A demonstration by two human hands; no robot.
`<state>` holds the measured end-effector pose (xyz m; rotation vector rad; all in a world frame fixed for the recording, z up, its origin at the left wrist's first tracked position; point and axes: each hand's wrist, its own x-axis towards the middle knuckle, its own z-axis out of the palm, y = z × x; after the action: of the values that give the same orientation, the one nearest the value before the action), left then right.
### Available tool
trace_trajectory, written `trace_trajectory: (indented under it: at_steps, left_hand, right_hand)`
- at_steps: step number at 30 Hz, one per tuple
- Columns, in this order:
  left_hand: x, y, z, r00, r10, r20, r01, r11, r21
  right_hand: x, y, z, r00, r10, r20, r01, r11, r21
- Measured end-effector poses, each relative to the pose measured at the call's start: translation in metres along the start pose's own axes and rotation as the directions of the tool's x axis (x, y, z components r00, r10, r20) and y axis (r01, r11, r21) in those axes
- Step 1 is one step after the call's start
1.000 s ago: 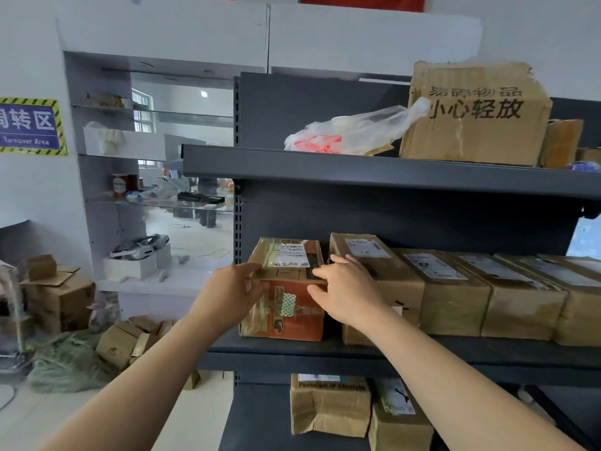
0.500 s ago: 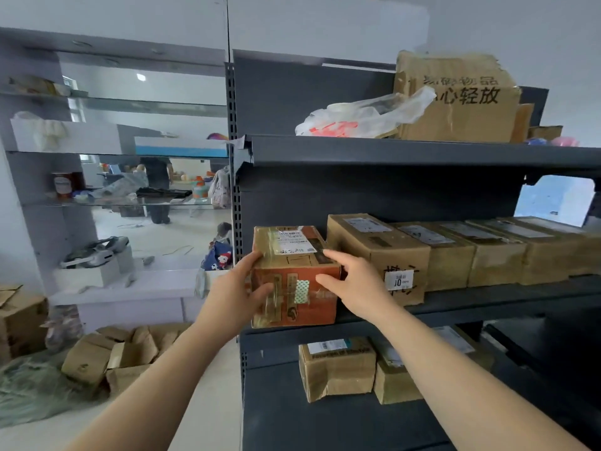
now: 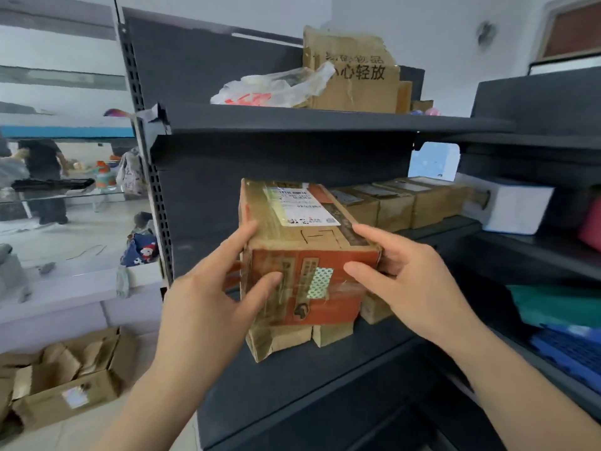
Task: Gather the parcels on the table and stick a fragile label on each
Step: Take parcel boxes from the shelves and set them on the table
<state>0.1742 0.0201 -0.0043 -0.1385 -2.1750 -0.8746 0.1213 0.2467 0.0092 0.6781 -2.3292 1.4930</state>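
Observation:
An orange and brown taped parcel with a white shipping label on top is held in front of the dark shelf, clear of its board. My left hand grips its left side and front face. My right hand grips its right side, thumb on the front. A row of several brown parcels stays on the middle shelf behind it. Two more brown parcels sit on the lower shelf, partly hidden by the held one.
The dark metal shelf unit carries a big cardboard box and a plastic bag on top. A white box and blue crates are at the right. Flattened cartons lie on the floor at the left.
Both hands have pulled the orange parcel off the middle shelf toward me, and it looks larger and closer. The view has swung to the right.

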Motion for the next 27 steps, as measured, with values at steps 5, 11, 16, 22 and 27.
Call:
trace_trajectory:
  at_steps: [5, 11, 16, 22, 27]
  left_hand:
    - [-0.019, 0.057, 0.024, 0.992, 0.115, 0.06, -0.113, 0.993, -0.04]
    - [-0.056, 0.13, 0.093, 0.966, 0.123, 0.229, -0.066, 0.969, -0.24]
    - [-0.101, 0.213, 0.168, 0.892, 0.212, 0.398, -0.029, 0.907, -0.419]
    - [-0.176, 0.326, 0.252, 0.762, 0.369, 0.532, 0.047, 0.788, -0.614]
    - [-0.238, 0.416, 0.312, 0.586, 0.526, 0.616, 0.118, 0.697, -0.707]
  right_hand:
    - [-0.059, 0.001, -0.062, 0.988, 0.087, -0.128, -0.085, 0.996, 0.02]
    - [-0.133, 0.023, -0.149, 0.941, 0.175, -0.289, -0.202, 0.977, -0.064]
    - [-0.222, 0.039, -0.239, 0.859, 0.246, -0.448, -0.347, 0.925, -0.158]
    - [-0.345, 0.047, -0.333, 0.695, 0.306, -0.65, -0.552, 0.807, -0.21]
    - [-0.441, 0.046, -0.392, 0.503, 0.312, -0.806, -0.724, 0.662, -0.196]
